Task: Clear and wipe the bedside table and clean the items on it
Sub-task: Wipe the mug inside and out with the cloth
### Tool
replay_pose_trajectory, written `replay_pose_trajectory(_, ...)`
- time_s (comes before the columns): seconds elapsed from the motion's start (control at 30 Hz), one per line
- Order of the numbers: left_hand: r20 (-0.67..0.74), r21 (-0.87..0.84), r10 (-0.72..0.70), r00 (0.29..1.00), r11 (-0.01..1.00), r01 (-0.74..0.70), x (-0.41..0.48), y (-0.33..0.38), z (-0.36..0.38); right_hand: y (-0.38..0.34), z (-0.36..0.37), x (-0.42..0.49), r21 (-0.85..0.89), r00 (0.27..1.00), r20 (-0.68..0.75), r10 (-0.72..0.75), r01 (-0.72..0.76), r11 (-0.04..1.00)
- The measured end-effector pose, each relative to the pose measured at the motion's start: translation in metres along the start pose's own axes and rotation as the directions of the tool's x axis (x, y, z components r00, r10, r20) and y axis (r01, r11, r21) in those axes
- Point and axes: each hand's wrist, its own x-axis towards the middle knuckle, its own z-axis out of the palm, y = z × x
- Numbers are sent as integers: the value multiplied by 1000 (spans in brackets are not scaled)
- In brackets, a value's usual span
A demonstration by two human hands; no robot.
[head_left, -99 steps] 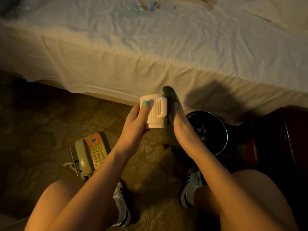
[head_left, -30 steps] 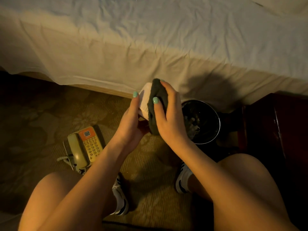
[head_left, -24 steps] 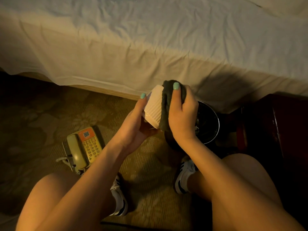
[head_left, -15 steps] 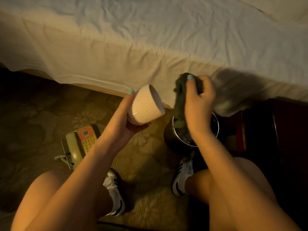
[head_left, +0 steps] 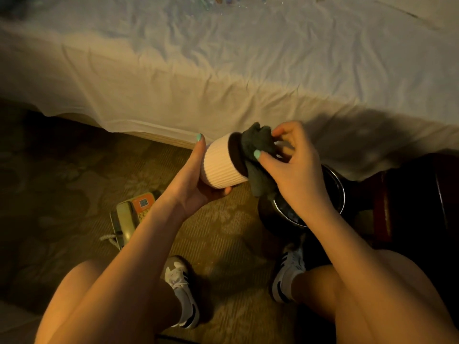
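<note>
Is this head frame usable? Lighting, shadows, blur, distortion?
Head view: dim, orange-tinted light; the ribbed mug and dark cloth are legible; a heavy shadow falls on the bed sheet; the dark wooden furniture is nearly lost; the bed edge bows from wide-angle distortion.

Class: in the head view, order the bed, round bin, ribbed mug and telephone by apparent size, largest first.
1. bed
2. round bin
3. ribbed mug and telephone: alike, mug nearer the camera, so tied

Carpet [head_left: 223,219]: telephone [head_left: 131,217], bin [head_left: 310,209] (dark).
</note>
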Motion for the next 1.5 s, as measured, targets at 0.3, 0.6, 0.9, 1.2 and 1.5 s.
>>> replay_pose_trajectory(0.3, 55, 71, -13, 998, 997, 9, 0, 7, -4, -1, 10, -15, -222, 896, 251, -366, 422, 879)
replay_pose_trajectory(0.6, 27, 139, 20, 999, 990, -23, -3, 11, -4, 7, 11, -28, -439, 855, 403, -326, 493, 751)
replay_pose_trajectory(0.9, -19, 268, 118, 993, 957, -109, -6, -2, 4, 3, 31, -29, -589, 845, 533, -40, 405, 699)
replay_pose_trajectory(1.2, -30, 166, 253, 967, 955, -245, -8, 4, 8, -7, 32, -24, -252, 903, 424, -65, 187, 949)
replay_pose_trajectory(1.5, -7, 399, 202, 979, 898, -183, -13, 1, 3, -8, 19, -23, 51, 777, 582, 240, -329, 943)
